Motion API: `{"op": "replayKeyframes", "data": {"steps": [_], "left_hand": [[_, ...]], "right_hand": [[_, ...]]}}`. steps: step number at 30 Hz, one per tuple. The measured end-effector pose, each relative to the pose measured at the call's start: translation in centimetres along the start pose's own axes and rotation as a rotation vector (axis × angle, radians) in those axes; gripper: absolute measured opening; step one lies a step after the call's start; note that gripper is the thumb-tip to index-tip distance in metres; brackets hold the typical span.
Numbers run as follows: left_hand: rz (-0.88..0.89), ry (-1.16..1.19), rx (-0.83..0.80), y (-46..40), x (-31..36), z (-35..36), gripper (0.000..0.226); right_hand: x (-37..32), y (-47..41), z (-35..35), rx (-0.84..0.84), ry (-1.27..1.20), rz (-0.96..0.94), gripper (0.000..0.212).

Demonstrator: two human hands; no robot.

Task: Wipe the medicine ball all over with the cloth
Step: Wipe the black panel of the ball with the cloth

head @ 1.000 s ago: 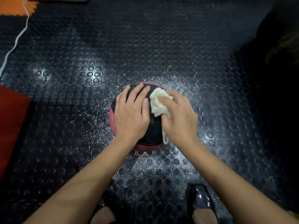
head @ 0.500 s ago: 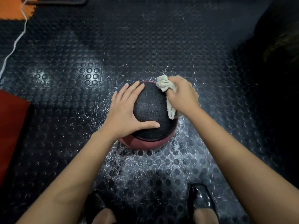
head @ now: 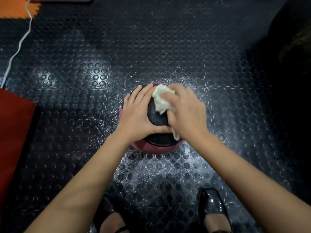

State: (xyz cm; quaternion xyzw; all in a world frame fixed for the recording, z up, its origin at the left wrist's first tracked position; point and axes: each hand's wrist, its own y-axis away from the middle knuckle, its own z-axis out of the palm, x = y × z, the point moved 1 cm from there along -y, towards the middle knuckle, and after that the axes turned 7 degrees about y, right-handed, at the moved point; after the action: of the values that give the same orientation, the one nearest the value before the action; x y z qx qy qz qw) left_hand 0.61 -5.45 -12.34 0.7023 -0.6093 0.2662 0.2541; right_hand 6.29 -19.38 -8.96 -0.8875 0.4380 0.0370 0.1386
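The medicine ball (head: 157,115) sits on the studded floor (head: 168,47) between our hands. Our left hand (head: 138,113) lies flat on its top, and our right hand (head: 186,115) clenches the cloth (head: 161,100) against the upper part. We judge the lower sides and underside are not yet wiped.

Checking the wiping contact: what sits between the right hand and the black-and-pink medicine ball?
In the head view, the crumpled white cloth lies between the right hand and the medicine ball.
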Motion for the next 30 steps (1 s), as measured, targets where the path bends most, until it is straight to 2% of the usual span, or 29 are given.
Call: {"op": "replayKeyframes", "data": {"steps": [2,3,6,8,12,16,20,21,22,25,27,30], "left_hand": [[-0.005,0.013,0.011,0.3,-0.1,-0.1,0.125],[-0.011,0.006,0.01,0.5,-0.1,-0.1,0.126],[-0.046,-0.006,-0.013,0.3,0.3,0.1,0.129],[-0.059,-0.016,-0.037,-0.2,0.7,0.0,0.133],[-0.106,-0.037,-0.189,-1.2,1.0,-0.8,0.145],[-0.151,-0.073,-0.177,-1.6,1.7,-0.6,0.147],[-0.162,-0.028,-0.119,-1.2,1.6,-0.1,0.148],[-0.165,-0.015,-0.104,-1.0,1.6,-0.1,0.148],[-0.17,-0.015,-0.095,-0.9,1.7,0.0,0.147],[-0.191,-0.043,-0.103,-0.9,2.3,0.1,0.145],[-0.207,-0.047,-0.099,-1.5,2.3,0.0,0.145],[-0.222,-0.016,-0.085,-1.5,2.2,0.1,0.143]], "right_hand": [[0.0,0.7,-0.2,0.033,0.028,-0.124,0.031],[0.6,0.2,0.1,0.002,0.002,-0.079,0.033],[2.7,-2.0,1.1,-0.048,-0.146,0.26,0.036],[3.1,-3.2,1.4,-0.082,-0.17,0.325,0.035],[3.6,-4.7,1.5,-0.157,-0.189,0.311,0.035],[2.8,-5.1,0.6,-0.146,-0.129,0.285,0.032],[0.1,-1.1,0.0,-0.014,0.031,-0.068,0.031],[0.3,-0.9,0.1,0.011,0.037,-0.105,0.03],[0.8,-1.4,0.1,-0.006,0.027,-0.07,0.03],[2.2,-4.0,0.4,-0.077,-0.114,0.244,0.034],[1.5,-3.9,0.1,-0.082,-0.051,0.221,0.035],[0.6,-1.2,0.2,-0.017,-0.001,0.011,0.035]]}}
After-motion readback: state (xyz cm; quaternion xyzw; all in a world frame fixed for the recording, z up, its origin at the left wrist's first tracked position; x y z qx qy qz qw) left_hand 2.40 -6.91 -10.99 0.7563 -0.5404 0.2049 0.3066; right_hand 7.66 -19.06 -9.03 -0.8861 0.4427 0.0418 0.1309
